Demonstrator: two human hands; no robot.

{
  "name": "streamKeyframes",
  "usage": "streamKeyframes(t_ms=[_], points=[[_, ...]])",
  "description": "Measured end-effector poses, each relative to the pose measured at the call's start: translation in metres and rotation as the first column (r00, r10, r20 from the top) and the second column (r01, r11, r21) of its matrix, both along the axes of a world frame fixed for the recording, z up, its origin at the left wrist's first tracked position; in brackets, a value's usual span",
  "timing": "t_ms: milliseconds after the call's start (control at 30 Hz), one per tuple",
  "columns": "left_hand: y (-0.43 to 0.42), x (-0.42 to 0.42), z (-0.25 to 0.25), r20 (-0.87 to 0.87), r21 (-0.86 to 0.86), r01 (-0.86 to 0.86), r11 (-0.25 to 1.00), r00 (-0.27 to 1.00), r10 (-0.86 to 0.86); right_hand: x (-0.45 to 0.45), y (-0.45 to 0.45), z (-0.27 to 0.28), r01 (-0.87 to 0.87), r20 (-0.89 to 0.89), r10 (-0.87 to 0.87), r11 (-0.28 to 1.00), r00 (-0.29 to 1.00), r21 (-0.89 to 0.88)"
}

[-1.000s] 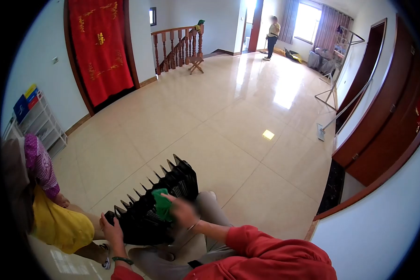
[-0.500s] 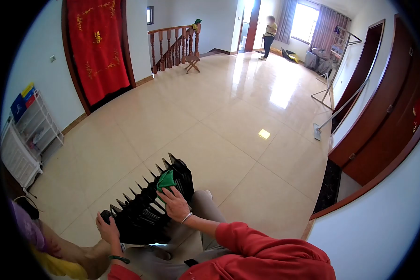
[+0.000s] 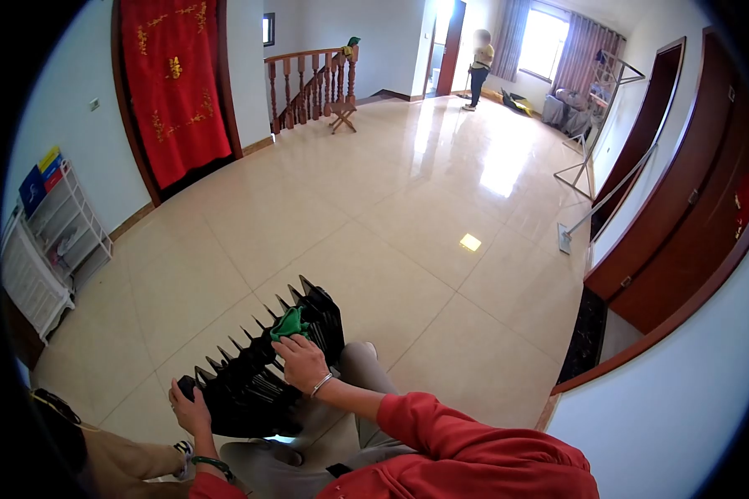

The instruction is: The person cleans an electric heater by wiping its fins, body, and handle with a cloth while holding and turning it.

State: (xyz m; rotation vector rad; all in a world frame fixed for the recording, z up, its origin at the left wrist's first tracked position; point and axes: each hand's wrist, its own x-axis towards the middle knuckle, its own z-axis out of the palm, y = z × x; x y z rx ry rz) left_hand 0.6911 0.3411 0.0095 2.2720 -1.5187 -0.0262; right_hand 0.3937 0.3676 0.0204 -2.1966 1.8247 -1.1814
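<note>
A black object with a row of pointed fins and slats (image 3: 254, 374) stands tilted in front of my knees; its exact kind I cannot make out. At its left end, my left hand (image 3: 193, 409) is closed around a dark corner piece. My right hand (image 3: 304, 364) presses a green cloth (image 3: 290, 323) against the upper side of the slats, right of the middle. The fingers lie over the cloth, and part of it bunches up beyond them. A bracelet is on each wrist.
Another person's leg (image 3: 129, 453) is close on my left. A white shelf rack (image 3: 71, 220) stands by the left wall. Farther off are a folding stool (image 3: 342, 116), a wooden railing (image 3: 312, 83) and a standing person (image 3: 479, 71). A flat mop (image 3: 565, 239) leans at the right.
My right hand and the green cloth have slid left along the black object. My left hand keeps its place. The nearby person's purple and yellow clothing has left view at the left.
</note>
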Motion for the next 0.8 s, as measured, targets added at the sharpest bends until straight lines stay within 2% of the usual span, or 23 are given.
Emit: streamKeyframes(t_ms=[33,100,133,200,300,533,633,667,733,800], points=[[-0.001,0.000,-0.001,0.002,0.000,-0.004,1.000,1.000,0.004,0.000,-0.001,-0.001,-0.002,0.000,0.002,1.000,1.000,0.000],[-0.003,0.004,-0.006,0.019,-0.020,0.003,1.000,1.000,-0.002,0.001,-0.003,-0.001,-0.053,0.198,0.033,0.994,0.980,0.093],[-0.002,0.005,-0.009,0.036,-0.041,0.011,0.999,0.999,-0.010,0.000,-0.003,0.001,-0.053,0.197,0.033,0.994,0.980,0.097],[-0.002,0.005,-0.010,0.031,-0.040,0.016,0.999,0.999,-0.015,0.000,-0.006,0.003,-0.120,0.306,0.037,0.959,0.951,0.256],[-0.001,0.002,-0.003,0.012,-0.027,0.010,1.000,1.000,-0.010,0.000,-0.009,0.005,-0.182,0.362,0.075,0.944,0.929,0.274],[0.000,0.000,-0.002,0.025,-0.042,0.007,0.999,1.000,-0.006,-0.014,-0.025,0.002,-0.259,0.333,0.151,0.915,0.931,0.310],[-0.004,0.003,-0.008,0.048,-0.055,0.006,0.998,0.999,-0.003,-0.009,-0.038,0.007,-0.223,0.155,0.179,0.912,0.972,0.345],[-0.007,0.004,-0.010,0.047,-0.062,0.008,0.998,0.999,-0.005,-0.011,-0.040,0.009,-0.221,0.152,0.179,0.915,0.972,0.339],[-0.004,0.002,-0.004,0.023,-0.016,-0.006,1.000,1.000,0.006,-0.014,-0.042,0.023,-0.220,0.036,0.231,0.849,0.972,0.480],[-0.001,-0.002,0.001,0.034,-0.014,-0.009,1.000,0.999,0.009,-0.018,-0.048,0.028,-0.227,0.020,0.249,0.842,0.968,0.490]])
